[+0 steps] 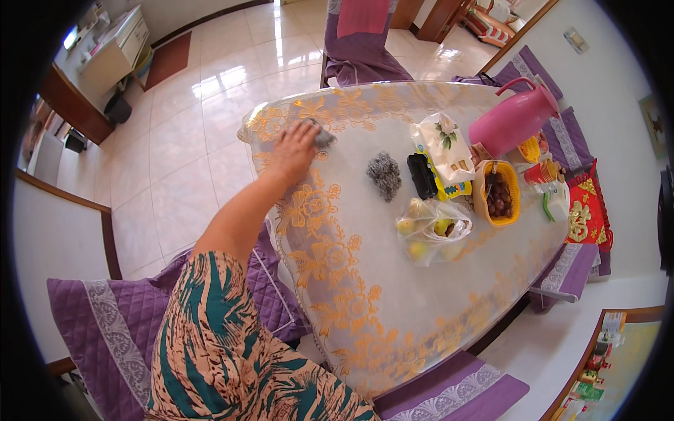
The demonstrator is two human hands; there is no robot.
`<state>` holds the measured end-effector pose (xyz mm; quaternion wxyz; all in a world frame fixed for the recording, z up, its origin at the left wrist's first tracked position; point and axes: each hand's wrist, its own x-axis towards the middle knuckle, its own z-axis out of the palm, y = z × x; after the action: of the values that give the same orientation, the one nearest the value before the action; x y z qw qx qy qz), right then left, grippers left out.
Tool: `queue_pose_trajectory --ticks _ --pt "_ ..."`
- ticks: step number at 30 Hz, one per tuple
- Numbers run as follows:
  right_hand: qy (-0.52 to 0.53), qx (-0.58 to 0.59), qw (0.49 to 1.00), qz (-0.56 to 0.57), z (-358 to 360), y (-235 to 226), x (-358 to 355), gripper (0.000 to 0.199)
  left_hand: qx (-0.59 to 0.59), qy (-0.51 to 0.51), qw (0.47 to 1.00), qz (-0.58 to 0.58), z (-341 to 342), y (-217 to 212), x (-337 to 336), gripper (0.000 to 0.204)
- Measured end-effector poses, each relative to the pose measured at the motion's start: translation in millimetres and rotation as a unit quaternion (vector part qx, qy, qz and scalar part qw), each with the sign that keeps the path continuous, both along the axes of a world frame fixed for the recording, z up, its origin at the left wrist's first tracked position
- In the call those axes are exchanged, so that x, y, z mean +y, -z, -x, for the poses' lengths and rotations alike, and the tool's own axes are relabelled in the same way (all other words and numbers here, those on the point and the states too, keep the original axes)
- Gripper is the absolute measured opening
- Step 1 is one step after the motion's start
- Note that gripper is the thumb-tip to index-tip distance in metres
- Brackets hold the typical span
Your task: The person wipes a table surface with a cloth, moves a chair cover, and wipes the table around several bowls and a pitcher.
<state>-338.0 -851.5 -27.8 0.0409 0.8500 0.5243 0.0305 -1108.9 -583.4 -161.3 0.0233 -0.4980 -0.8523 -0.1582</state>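
Observation:
My left hand (295, 146) reaches to the far left corner of the table, fingers closed over a grey cloth (321, 133) pressed flat on the tablecloth (382, 302). Most of the cloth is hidden under the hand. The tablecloth is pale and glossy with golden flowers along its border. A fuzzy dark-grey clump (384, 177), its kind unclear, lies to the right of the hand, apart from it. My right hand does not show.
On the table's right side are a plastic bag of fruit (430, 235), a black case (422, 175), a flower-printed tissue pack (444, 144), a yellow basket (512, 203) of dark round fruit, a pink jug (512, 121) and red cups (540, 172). Purple-covered chairs (365, 59) surround it.

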Motion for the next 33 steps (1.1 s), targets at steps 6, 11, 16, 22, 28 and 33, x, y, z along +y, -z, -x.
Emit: queue_pose_trajectory --ticks 6,11,16,22,28,33 --pt "-0.005 0.015 1.000 0.018 3.2 -9.4 -6.1 0.094 -0.036 -0.191 0.979 0.061 63.8 0.3 10.8 0.058" --pt "-0.060 -0.128 0.990 0.007 -71.1 33.9 -42.3 0.097 -0.057 -0.251 0.964 0.062 71.5 9.7 15.6 0.062" --pt "-0.013 0.151 0.988 -0.043 66.5 -41.5 18.8 0.087 -0.004 -0.178 0.982 0.063 53.9 12.5 1.7 0.062" --pt "-0.024 0.185 0.981 -0.058 81.3 -46.6 22.2 0.085 0.026 -0.056 0.998 0.016 -18.9 18.6 -13.6 0.061" --pt "-0.022 0.080 0.995 -0.048 34.5 -18.7 4.2 0.076 0.019 0.070 0.997 -0.019 -149.4 10.1 -29.6 0.062" --pt "-0.009 0.228 0.962 -0.151 29.8 -0.6 4.1 0.072 -0.047 0.169 0.984 -0.037 -270.3 -0.3 -61.1 0.063"
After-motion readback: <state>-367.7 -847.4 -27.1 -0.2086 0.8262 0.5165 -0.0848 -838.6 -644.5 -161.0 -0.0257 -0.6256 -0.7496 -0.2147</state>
